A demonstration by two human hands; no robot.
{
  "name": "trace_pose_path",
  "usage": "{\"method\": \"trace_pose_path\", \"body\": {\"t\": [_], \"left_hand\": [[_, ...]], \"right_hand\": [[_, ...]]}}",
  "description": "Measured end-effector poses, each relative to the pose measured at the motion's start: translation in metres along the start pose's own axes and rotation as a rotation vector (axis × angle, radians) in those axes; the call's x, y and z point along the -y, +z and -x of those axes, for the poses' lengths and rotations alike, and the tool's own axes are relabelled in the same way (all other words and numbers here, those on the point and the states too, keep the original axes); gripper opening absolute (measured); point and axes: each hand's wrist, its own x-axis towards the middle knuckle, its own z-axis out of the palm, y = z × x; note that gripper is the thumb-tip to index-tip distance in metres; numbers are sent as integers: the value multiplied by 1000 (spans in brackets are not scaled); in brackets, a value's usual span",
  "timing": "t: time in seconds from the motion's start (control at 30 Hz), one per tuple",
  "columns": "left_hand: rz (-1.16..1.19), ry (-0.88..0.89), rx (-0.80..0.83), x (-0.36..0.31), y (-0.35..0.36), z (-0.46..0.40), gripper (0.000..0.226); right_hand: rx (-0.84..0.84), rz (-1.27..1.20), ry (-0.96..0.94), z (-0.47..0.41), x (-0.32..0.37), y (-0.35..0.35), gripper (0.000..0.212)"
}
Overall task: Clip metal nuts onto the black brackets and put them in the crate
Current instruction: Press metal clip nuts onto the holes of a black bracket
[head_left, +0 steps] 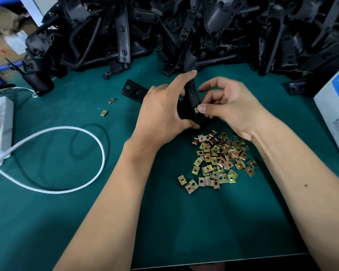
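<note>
1. Green matting covers the counter (pixel 67 222), and black plastic parts are heaped across the top of the frame.
2. At centre frame, a black bracket (pixel 192 98) is gripped upright by the left hand (pixel 162 114), fingers curled round it.
3. A single metal nut (pixel 196 109) is pinched by the right hand (pixel 229 106) between thumb and finger and pressed against the bracket's edge; whether it is fully clipped cannot be told.
4. The task is judged to be at an early or middle stage: a large pile of nuts (pixel 217 161) is left just below the hands, and the heap of brackets (pixel 204 32) remains behind.
5. No crate is seen.
6. Two loose nuts (pixel 108 106) and a flat black plate (pixel 134 90) lie left of the hands; a white cable (pixel 70 159) loops at lower left and a white box (pixel 335 118) stands at the right edge, neither blocking the work.
</note>
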Motion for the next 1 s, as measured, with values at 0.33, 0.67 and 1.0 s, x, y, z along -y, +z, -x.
{"method": "trace_pose_path", "body": {"t": [0.33, 0.67, 1.0], "left_hand": [[-18, -412, -473, 36, -24, 0, 110], [59, -443, -443, 25, -20, 2, 110], [78, -368, -335, 15, -9, 3, 109]], "right_hand": [[-166, 679, -238, -4, -13, 24, 21], [85, 712, -165, 0, 2, 7, 6], [424, 866, -35, 12, 20, 8, 15]]}}
